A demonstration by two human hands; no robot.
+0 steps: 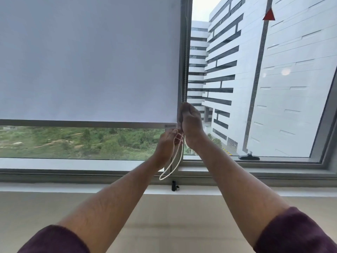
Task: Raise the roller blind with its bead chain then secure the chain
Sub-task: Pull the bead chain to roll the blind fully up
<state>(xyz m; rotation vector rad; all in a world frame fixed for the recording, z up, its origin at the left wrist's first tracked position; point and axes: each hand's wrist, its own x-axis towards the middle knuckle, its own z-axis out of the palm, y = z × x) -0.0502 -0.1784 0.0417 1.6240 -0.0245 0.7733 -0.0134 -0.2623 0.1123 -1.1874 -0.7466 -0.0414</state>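
A pale grey roller blind (87, 59) covers most of the left window pane; its bottom bar (82, 123) hangs a little above the sill, leaving a strip of green landscape showing. The white bead chain (185, 70) runs down the frame at the blind's right edge. My right hand (191, 123) is closed around the chain just beside the bottom bar. My left hand (167, 143), slightly lower, pinches the chain with its fingers. Below both hands the chain's loop (173, 168) dangles free. A small black chain clip (174, 186) sits on the sill under the loop.
The window frame's grey upright (187, 24) separates the blind from an uncovered right pane showing white buildings. A black window handle (249, 157) lies on the right pane's lower frame. The white sill (73, 187) runs across, with a beige wall below.
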